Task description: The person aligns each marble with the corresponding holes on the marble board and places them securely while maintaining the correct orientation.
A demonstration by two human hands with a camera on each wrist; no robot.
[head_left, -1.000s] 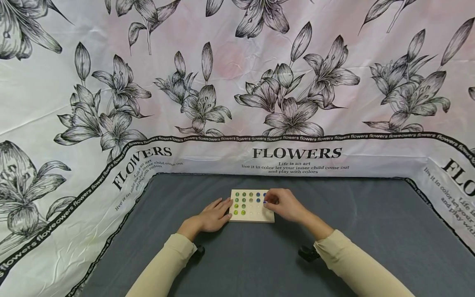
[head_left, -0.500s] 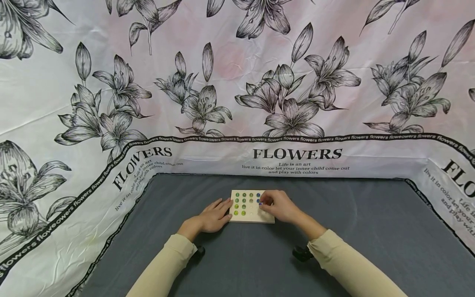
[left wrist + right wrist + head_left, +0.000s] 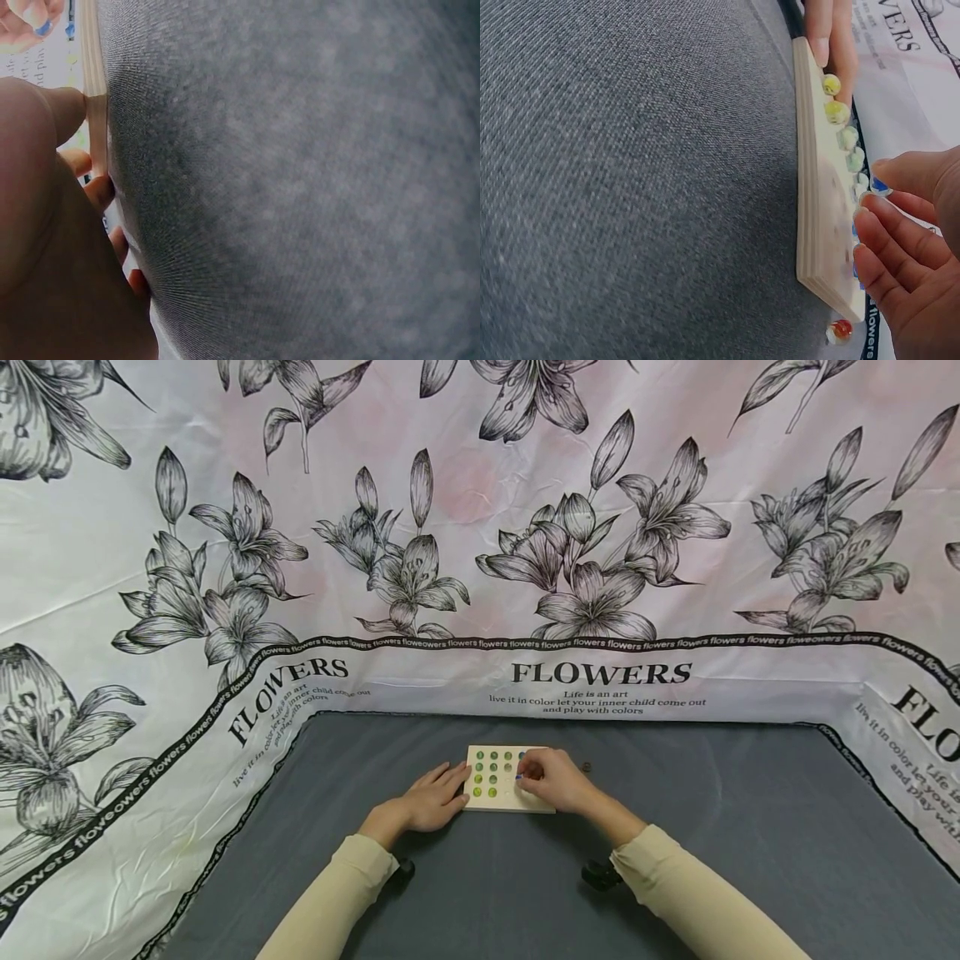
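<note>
A pale wooden board (image 3: 525,804) with rows of shallow holes lies on the grey cloth. Green and yellow-green marbles (image 3: 492,780) fill holes on its left side; some blue ones are partly hidden behind my right hand. My left hand (image 3: 429,800) rests at the board's left end, fingers extended, its thumb touching the edge (image 3: 93,60) in the left wrist view. Over the board's right half, my right hand (image 3: 558,779) pinches a blue marble (image 3: 880,184) between thumb and fingertips, just above the surface. Some holes in the lower rows hold no marble.
A red-and-clear marble (image 3: 839,331) sits on the cloth past the board's right end. Grey cloth (image 3: 487,893) covers the table, and a white flower-printed curtain (image 3: 600,681) stands behind it.
My right hand has moved left and slightly toward me across the board, still pinching the blue marble. The loose marble at the right has come into sight. My left hand stays put.
</note>
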